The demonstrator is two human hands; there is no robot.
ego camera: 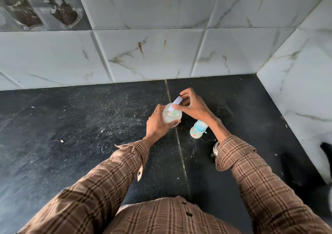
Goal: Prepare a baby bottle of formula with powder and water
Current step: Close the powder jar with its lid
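left hand: wrapped around the side of a small clear jar, fingers curled on it, holding it just above or on the counter, honestly can't tell which

right hand: fingertips pinching the top end of a pale flat scoop handle, other end dipped down into the jar's open mouth

jar: whitish stuff inside, looks like the powder, sitting right over the seam in the counter

baby bottle: lying tilted on the counter just right of the jar, under my right wrist, blue top part and white lower part with little coloured prints, not touching the jar

counter: black stone, dusty, white specks scattered around

metal thing: shiny bit poking out beside my right cuff, mostly hidden, can't say what it is

walls: white marbled tiles behind and on the right, with some brown drips

sleeves: brown checked shirt on both arms
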